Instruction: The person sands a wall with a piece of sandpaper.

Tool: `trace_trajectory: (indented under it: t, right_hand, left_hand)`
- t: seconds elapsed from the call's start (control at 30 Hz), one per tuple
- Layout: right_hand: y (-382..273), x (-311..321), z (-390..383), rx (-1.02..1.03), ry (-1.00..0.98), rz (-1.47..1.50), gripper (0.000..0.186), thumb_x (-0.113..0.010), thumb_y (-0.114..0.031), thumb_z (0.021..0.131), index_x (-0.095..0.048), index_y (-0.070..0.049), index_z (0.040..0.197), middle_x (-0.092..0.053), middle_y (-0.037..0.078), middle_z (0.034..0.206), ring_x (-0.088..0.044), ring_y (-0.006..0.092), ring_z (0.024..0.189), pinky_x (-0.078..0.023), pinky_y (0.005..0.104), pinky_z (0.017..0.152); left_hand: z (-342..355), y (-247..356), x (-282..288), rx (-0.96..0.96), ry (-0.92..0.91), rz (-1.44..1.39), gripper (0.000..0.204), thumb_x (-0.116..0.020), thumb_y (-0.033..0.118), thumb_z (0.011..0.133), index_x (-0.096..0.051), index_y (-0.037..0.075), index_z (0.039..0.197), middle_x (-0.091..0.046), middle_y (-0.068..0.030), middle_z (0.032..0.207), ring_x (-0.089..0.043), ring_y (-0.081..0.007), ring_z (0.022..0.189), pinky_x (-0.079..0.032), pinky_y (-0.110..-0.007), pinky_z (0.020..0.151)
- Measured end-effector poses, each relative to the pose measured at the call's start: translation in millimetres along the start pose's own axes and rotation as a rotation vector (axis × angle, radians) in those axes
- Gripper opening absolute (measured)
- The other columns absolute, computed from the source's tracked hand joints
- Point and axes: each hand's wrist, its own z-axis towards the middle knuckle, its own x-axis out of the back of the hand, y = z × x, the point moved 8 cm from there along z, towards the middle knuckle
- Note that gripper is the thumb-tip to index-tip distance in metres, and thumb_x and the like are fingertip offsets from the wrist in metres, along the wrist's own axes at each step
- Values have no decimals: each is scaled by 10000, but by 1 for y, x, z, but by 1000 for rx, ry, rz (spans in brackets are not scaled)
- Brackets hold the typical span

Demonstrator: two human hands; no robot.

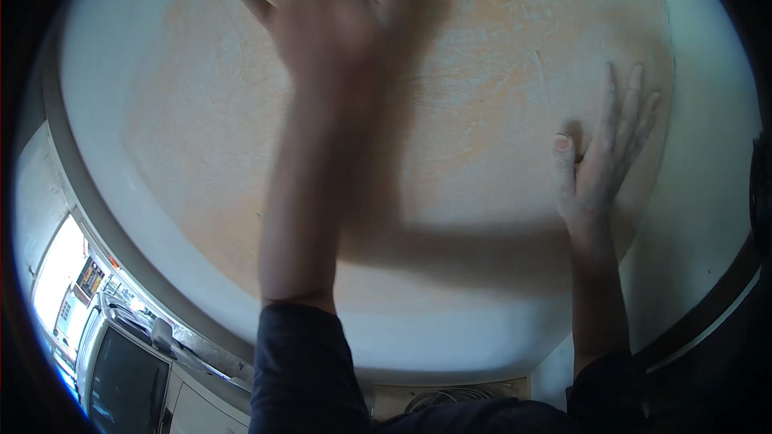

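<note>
Before me is a wall (474, 153) with patchy orange and whitish plaster, streaked and scuffed. My left hand (330, 20) reaches up to its upper part, back of the hand toward me. The hand is blurred, with the little finger sticking out to the left; its fingertips run past the top edge, so anything under them is hidden. Lower on the right, my right hand (603, 149) lies against the wall near the corner, fingers extended and thumb apart. Pale dust coats its fingers, and no object shows in it.
A pale adjoining wall (708, 112) meets the plaster at the right along a rough seam. Below, coiled cable (454, 396) lies near the wall's foot. At far left, a vehicle (125, 378) stands beyond a curved-looking edge, with bright daylight behind.
</note>
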Motion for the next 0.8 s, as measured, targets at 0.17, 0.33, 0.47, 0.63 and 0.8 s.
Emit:
trace_trajectory:
  t: [0.17,0.33,0.47,0.63,0.8]
  right_hand:
    - [4,-15,-6,45,-100,-115,894,-339,-720,1003,-334,-93,1640,-247,234,1702,-155,551,1556,-100,739,1205]
    - [-3,-13,-5,-53,-139,-70,815,-382,-682,1010,-389,-151,1627,-274,206,1702,-190,490,1570,-95,734,1207]
    - [-11,-15,-7,-17,-120,-94,745,-302,-598,1059,-377,-126,1630,-274,204,1703,-195,507,1563,-107,730,1208]
    - [7,-7,-6,-84,-138,-92,645,-462,-522,1044,-436,-209,1607,-307,157,1699,-240,446,1563,-111,719,1218]
    - [5,-8,-10,-114,-146,78,493,-465,-312,1075,-526,-223,1557,-372,129,1678,-272,396,1568,-106,663,1251]
  left_hand:
    - [-252,173,-24,-282,-1106,-524,840,-557,414,925,-269,118,1657,-245,-151,1729,-165,-326,1619,-142,-829,1150]
    - [-113,101,-12,-160,-501,-329,795,-438,496,981,-295,99,1654,-246,-110,1738,-171,-274,1622,143,-780,1163]
    - [54,14,-7,-128,87,53,702,-334,511,1079,-442,9,1558,-494,-219,1578,-386,-359,1527,-155,-575,1286]
    - [-54,137,-21,-285,-161,-91,626,-508,382,966,-541,37,1487,-506,-181,1562,-423,-338,1495,-90,-776,1189]
    - [-187,152,-6,-567,-624,-249,946,-715,509,760,-447,150,1593,-397,-126,1660,-329,-349,1554,-228,-658,1235]
